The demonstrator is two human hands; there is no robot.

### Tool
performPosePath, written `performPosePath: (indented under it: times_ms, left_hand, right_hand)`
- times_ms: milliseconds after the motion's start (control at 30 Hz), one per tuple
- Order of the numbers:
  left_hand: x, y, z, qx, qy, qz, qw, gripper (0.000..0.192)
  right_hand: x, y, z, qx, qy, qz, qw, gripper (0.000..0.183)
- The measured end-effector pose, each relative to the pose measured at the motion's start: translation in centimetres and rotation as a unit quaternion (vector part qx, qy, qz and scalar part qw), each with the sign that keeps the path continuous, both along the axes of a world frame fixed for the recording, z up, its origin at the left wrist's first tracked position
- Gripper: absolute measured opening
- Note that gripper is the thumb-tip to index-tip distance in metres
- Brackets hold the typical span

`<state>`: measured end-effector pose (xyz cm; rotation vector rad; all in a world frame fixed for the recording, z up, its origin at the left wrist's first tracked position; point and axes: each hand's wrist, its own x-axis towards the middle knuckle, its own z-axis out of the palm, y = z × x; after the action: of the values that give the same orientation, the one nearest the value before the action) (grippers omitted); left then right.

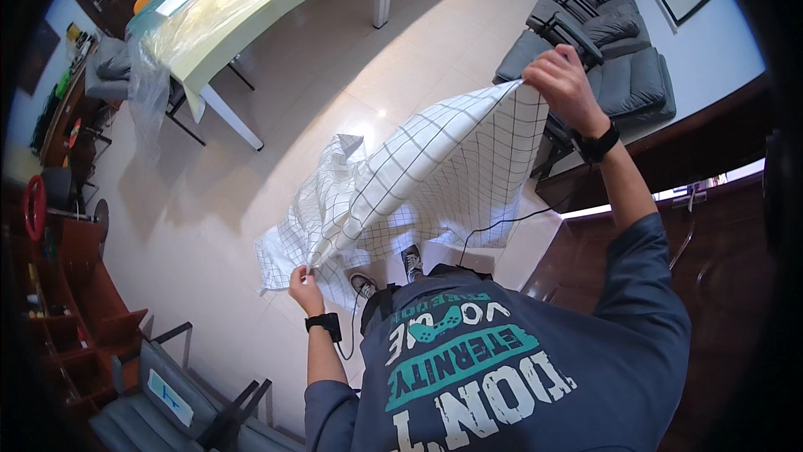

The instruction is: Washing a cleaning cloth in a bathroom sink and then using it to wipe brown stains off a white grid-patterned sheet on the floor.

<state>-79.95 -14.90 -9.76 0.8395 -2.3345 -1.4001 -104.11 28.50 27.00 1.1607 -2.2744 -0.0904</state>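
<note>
A white cloth with a dark grid pattern (426, 144) hangs between my two hands, its top edge slanting up to the right. My right hand (564, 85), raised and stretched out, pinches one corner. Lower and closer to my body, my left hand (305, 292) grips a gathered part of the same edge. The lower folds of the cloth bunch down over the tiled floor in front of my shoes (412, 262). Each wrist wears a black band with a cable attached.
Ahead stands a long table (263, 16) draped in clear plastic sheeting. Grey padded chairs (630, 85) line the right wall. Another grey chair (166, 389) is at the lower left, near a brown wooden shelf unit (94, 301). A black cable (502, 222) runs from my right wrist.
</note>
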Motion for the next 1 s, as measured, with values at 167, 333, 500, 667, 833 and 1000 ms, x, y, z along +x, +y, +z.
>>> performPosePath:
  times_ms: [167,333,500,667,833,1000]
  left_hand:
    - [-2.8,-4.1,4.4,0.042,0.113,0.058,0.991,0.014]
    - [-8.6,-9.6,11.6,0.036,0.152,0.017,0.988,0.016]
    - [-14.0,-14.2,17.3,0.004,0.138,-0.052,0.989,0.02]
    - [-17.7,-11.5,17.7,-0.197,0.028,0.113,0.973,0.026]
    - [-13.3,-3.1,11.2,-0.404,0.123,0.16,0.892,0.088]
    - [-1.5,1.3,4.2,-0.318,-0.203,0.176,0.909,0.098]
  right_hand:
    - [-2.6,0.7,1.4,0.007,0.024,-0.016,1.0,0.008]
    - [-4.0,2.7,2.7,-0.042,0.03,-0.028,0.998,0.01]
    - [-3.1,2.9,4.6,-0.069,0.046,-0.02,0.996,0.012]
    - [-2.6,0.9,6.2,-0.06,0.049,0.008,0.997,0.012]
    - [-2.4,0.2,8.0,-0.039,0.054,0.002,0.998,0.01]
    - [-2.0,0.5,9.5,-0.004,0.044,-0.008,0.999,0.01]
